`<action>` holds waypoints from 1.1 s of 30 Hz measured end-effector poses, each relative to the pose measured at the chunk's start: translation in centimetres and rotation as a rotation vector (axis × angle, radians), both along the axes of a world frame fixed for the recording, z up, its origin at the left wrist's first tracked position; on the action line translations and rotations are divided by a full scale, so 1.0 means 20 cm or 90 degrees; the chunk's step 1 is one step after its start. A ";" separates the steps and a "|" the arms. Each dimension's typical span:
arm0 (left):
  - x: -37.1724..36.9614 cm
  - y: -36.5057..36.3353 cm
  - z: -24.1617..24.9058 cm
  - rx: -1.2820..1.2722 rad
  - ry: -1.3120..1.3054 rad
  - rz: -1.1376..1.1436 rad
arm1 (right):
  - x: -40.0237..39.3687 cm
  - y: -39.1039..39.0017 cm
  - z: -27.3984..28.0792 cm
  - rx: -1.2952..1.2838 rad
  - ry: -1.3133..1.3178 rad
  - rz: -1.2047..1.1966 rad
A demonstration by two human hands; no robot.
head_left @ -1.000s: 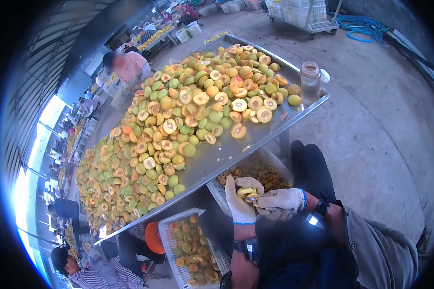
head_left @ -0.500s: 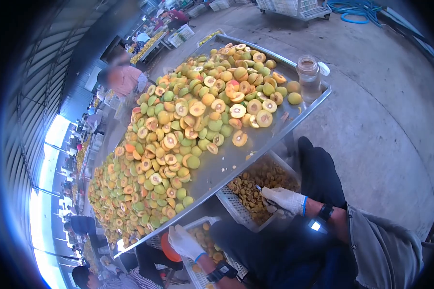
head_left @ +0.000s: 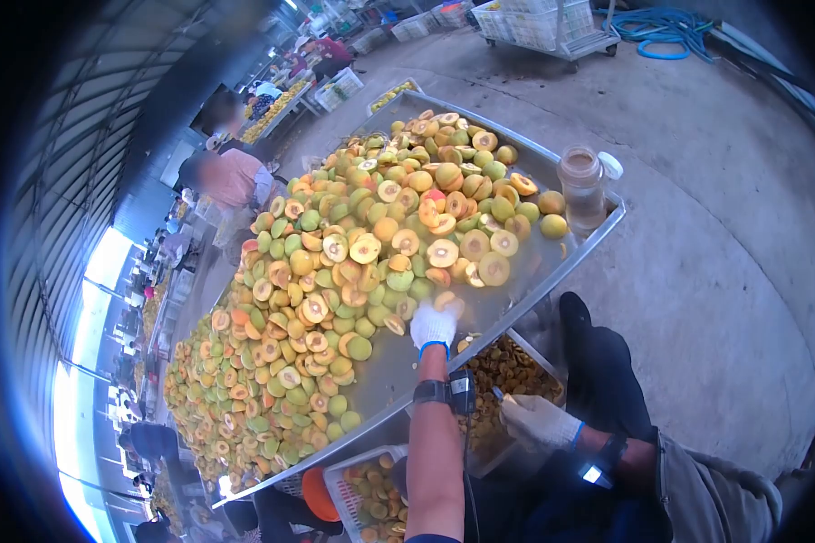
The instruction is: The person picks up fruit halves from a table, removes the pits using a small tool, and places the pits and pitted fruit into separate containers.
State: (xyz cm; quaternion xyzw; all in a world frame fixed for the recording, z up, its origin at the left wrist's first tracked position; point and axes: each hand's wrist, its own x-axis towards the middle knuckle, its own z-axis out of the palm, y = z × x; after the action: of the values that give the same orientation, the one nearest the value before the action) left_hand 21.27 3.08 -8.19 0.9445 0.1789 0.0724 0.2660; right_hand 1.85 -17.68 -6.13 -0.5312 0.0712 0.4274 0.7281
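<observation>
My left hand [head_left: 435, 328], in a white knit glove, reaches over the metal table's near edge, its blurred fingers right at a halved peach [head_left: 449, 303]. I cannot tell whether they grip it. Lower right, my gloved right hand [head_left: 539, 422] is closed round a small thin tool [head_left: 498, 394], whose pale bluish end sticks out past the fingers. It is held over a white crate [head_left: 536, 351] of brown peach pits [head_left: 507, 369]. A big heap of yellow-green peach halves [head_left: 335, 271], many with pits showing, covers much of the metal table [head_left: 380, 362].
A clear jar [head_left: 582, 185] of liquid stands at the table's right corner, beside a white lid [head_left: 610, 166]. Below the near edge are a crate [head_left: 340, 489] of peach pieces and an orange-red container [head_left: 319, 496]. A person [head_left: 235, 176] works across the table; a crate cart [head_left: 552, 32] stands behind.
My left hand has risen from beside the lower crate, up and right onto the table at a peach half. My right hand has dropped slightly, still with the tool. The view has shifted a little.
</observation>
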 end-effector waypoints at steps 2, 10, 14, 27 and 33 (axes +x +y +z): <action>0.00 -0.01 0.00 -0.088 -0.006 -0.097 | 0.01 -0.01 0.03 0.003 -0.043 0.018; -0.54 -0.04 0.26 -0.266 -0.106 -0.121 | 0.07 -0.05 0.05 -0.078 -0.322 -0.208; -0.96 -0.17 0.26 -0.656 -0.036 -0.124 | 0.10 0.02 0.11 -0.066 -0.390 -0.200; -1.33 -0.28 0.11 -0.829 -0.242 0.038 | -0.06 0.10 0.21 -0.305 -0.737 -0.040; -1.33 -0.26 0.13 -0.705 -0.207 0.045 | -0.03 0.11 0.18 -0.367 -0.805 0.077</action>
State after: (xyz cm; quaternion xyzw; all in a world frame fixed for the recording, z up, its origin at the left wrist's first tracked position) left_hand -5.24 -2.17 -5.55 0.6344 0.1782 0.1211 0.7423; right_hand 1.18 -15.57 -2.58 -0.8533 -0.2858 0.0399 0.4344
